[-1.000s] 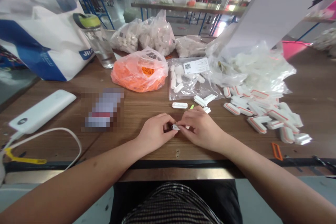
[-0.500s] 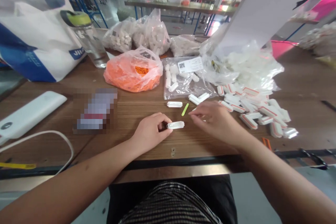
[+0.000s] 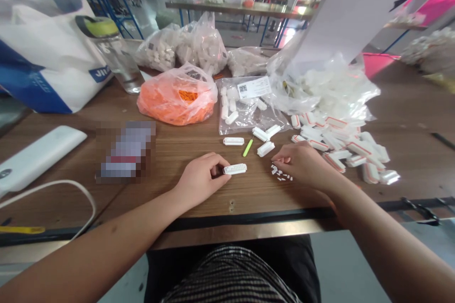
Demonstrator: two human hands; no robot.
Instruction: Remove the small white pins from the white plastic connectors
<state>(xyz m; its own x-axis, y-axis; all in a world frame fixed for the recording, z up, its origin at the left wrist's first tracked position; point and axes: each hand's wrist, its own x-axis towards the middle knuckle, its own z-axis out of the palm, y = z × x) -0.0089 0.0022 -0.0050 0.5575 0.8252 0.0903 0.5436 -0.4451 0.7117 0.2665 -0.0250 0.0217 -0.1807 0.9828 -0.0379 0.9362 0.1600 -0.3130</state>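
My left hand (image 3: 204, 175) pinches one end of a white plastic connector housing (image 3: 235, 169), its face with rows of small holes turned up. To the right, my right hand (image 3: 302, 163) has its fingertips pressed together over a scatter of tiny white plastic pieces (image 3: 281, 173); whether a piece is between them is too small to tell. Beyond the hands lie a lime-green handled tool (image 3: 248, 147), a single white housing (image 3: 233, 141) and another white housing (image 3: 265, 149) near my right fingers. Two more housings rest against each other by the clear bag.
A pile of white housings with orange strips (image 3: 350, 144) covers the right side. Behind stand a clear labelled bag (image 3: 245, 104), an orange-filled bag (image 3: 177, 97) and a water bottle (image 3: 119, 57). A blurred-out rectangle (image 3: 126, 151) and a white power bank (image 3: 39, 154) lie left.
My right hand has moved right, away from the held housing, to the tiny white pieces, uncovering a housing behind it. My left hand keeps hold of its housing.
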